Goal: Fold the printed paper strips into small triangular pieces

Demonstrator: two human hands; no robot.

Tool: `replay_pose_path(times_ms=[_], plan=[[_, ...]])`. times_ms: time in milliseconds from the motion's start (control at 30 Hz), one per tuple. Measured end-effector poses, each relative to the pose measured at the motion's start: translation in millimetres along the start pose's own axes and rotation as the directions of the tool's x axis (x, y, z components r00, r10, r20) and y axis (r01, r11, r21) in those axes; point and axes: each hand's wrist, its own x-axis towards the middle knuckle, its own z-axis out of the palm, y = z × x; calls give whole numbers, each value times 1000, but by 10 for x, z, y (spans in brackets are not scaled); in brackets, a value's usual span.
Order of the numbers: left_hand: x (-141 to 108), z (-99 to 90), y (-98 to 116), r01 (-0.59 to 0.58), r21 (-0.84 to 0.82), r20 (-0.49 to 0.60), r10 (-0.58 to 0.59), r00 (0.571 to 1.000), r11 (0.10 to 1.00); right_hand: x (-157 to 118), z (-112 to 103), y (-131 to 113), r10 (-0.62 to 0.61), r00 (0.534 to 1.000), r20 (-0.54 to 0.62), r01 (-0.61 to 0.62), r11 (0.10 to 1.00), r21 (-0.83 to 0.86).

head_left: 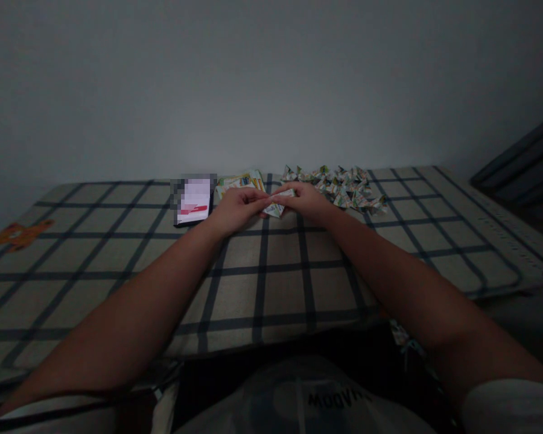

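Note:
A small folded piece of printed paper [275,208], white with green and yellow, is pinched between both hands. My left hand [241,208] grips its left side with the fingers closed. On the right side, my right hand [301,199] holds it, thumb and fingers together. Behind my left hand lie flat printed sheets [256,179], partly covered by the fingers. Several folded paper pieces [341,196] with pointed ends sit in a cluster to the right of my right hand.
A phone [194,202] with a lit screen lies left of my left hand. The table has a checked cloth [280,289]. An orange patterned item [20,235] is at the far left. A plain wall [262,84] rises behind the table.

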Motion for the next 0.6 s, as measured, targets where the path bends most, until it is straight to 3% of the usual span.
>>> replay_pose_path(times_ms=[133,367,600], plan=[[7,-3,1,-38,36,30,37,999,999,19,-22,31,17,999,-46,-20,999,-50],[-5,-71,55,-72,107,44,67,997,992,47,79,69,83,997,8,-81,934,348],[-18,-21,89,100,-214,68,-87,994,972,-8,14,-7,111,993,51,-121,830,545]])
